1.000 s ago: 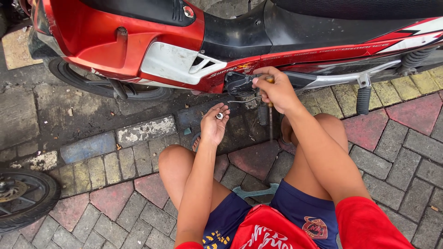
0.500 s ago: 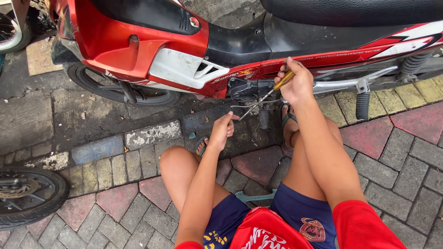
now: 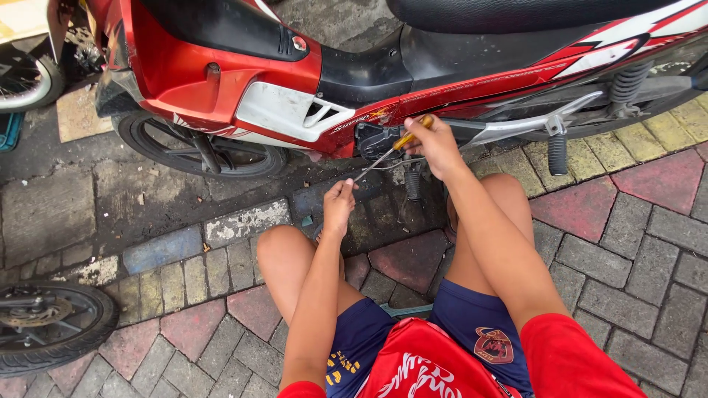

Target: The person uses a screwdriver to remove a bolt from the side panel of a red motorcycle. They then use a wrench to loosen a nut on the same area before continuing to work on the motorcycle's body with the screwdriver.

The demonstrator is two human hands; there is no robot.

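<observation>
Red bodywork fills the top of the view: a motorcycle [image 3: 221, 74] stands side-on across grey and red paving bricks [image 3: 627, 243], and the person sits low in front of it, knees apart, so both arms can reach the dark engine area [image 3: 376, 140] under the seat.

The right hand [image 3: 436, 144] is closed around the yellow handle of a screwdriver [image 3: 391, 147]. The handle sits up in the fist and the thin metal shaft slants down and to the left, its tip coming close to the left hand [image 3: 338, 206]. Held this way, the tool lies just in front of the engine opening rather than pushed into it; whether the tip touches any part there cannot be told.

The left hand is lower, nearer the ground, fingers curled with the fingertips drawn together toward the screwdriver's tip. It looks pinched on something small, but what, if anything, is between the fingers is too small to make out.

A foot peg [image 3: 557, 151] hangs down to the right of the hands, and a separate wheel [image 3: 44, 324] lies near the lower left edge of the paving.
</observation>
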